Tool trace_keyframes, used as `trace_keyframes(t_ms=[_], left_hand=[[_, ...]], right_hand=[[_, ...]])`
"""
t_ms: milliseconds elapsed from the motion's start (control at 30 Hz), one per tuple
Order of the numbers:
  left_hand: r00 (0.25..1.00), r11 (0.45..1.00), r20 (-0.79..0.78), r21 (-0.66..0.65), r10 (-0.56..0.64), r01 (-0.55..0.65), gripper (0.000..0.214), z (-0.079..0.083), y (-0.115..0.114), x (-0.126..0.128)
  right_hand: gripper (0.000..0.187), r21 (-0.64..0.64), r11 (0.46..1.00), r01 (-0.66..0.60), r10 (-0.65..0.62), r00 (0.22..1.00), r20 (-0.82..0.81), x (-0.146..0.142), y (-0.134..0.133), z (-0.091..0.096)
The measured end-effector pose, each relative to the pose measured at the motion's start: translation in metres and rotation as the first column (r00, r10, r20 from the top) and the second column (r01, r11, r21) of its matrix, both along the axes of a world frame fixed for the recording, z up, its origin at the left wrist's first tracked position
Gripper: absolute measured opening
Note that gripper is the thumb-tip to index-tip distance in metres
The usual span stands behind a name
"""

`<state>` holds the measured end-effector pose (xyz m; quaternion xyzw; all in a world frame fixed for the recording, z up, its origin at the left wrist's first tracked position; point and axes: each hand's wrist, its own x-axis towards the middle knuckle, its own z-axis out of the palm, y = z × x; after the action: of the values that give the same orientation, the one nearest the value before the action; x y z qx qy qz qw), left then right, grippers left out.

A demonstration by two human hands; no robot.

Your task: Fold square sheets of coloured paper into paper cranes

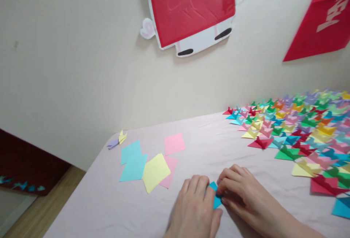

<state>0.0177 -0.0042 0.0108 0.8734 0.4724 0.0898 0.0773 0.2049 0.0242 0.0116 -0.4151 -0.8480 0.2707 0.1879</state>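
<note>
A small piece of blue origami paper (217, 201) lies on the pale bed-like surface between my hands, partly covered by both. My left hand (194, 203) rests over its left side with the fingers bent down onto it. From the right, my right hand (242, 190) pinches the paper's right edge between thumb and fingers. Left of my hands are loose square sheets: a yellow sheet (156, 172), two light blue sheets (132, 167) and two pink sheets (175, 144). How far the blue paper is folded is hidden by my fingers.
Many folded paper birds (288, 153) in mixed colours stand in rows at the right. Two more, a yellow folded paper (122, 137) and a purple one (113, 144), sit at the far left corner. A red-and-white cutout (191, 11) hangs on the wall behind.
</note>
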Motion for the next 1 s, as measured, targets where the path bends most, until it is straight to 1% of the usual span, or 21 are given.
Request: trace_keyframes(t_ms=[100, 167, 233, 333, 467, 567, 700, 800, 1000], left_hand=[[0.988, 0.996, 0.147, -0.059, -0.053, 0.062, 0.033, -0.003, 0.003, -0.008], [0.965, 0.993, 0.253, -0.070, -0.077, 0.098, 0.035, -0.007, 0.004, -0.014], [0.942, 0.992, 0.329, -0.074, -0.073, 0.103, 0.036, -0.010, 0.005, -0.019], [0.920, 0.991, 0.390, -0.107, -0.036, 0.084, 0.037, -0.010, 0.005, -0.021], [0.901, 0.975, 0.428, -0.219, 0.066, 0.033, 0.038, -0.004, 0.005, -0.019], [0.883, 0.966, 0.456, -0.260, 0.109, 0.014, 0.030, -0.002, 0.006, -0.018], [0.873, 0.979, 0.480, -0.206, 0.088, 0.014, 0.018, -0.005, 0.007, -0.017], [0.874, 0.988, 0.477, -0.156, 0.091, -0.017, 0.019, -0.008, 0.008, -0.014], [0.909, 0.986, 0.390, -0.131, 0.144, -0.101, 0.019, -0.010, 0.008, -0.007]], right_hand=[[0.018, -0.036, 0.999, 0.017, -0.018, 0.999, -0.047, -0.001, 0.002, -0.005], [0.016, -0.053, 0.998, 0.019, -0.023, 0.997, -0.068, 0.000, 0.003, -0.008], [0.016, -0.061, 0.998, 0.015, -0.020, 0.996, -0.084, 0.001, 0.004, -0.010], [0.018, -0.053, 0.999, 0.003, -0.009, 0.995, -0.103, 0.002, 0.003, -0.011], [0.020, -0.043, 0.999, -0.002, -0.003, 0.993, -0.118, 0.002, 0.003, -0.012], [0.020, -0.042, 0.999, -0.001, -0.003, 0.993, -0.117, 0.002, 0.003, -0.012], [0.021, -0.039, 0.999, 0.003, -0.008, 0.994, -0.110, 0.001, 0.003, -0.011], [0.021, -0.048, 0.999, 0.008, -0.012, 0.995, -0.096, 0.001, 0.002, -0.008], [0.014, -0.070, 0.996, 0.049, -0.054, 0.996, -0.073, -0.003, 0.000, -0.006]])
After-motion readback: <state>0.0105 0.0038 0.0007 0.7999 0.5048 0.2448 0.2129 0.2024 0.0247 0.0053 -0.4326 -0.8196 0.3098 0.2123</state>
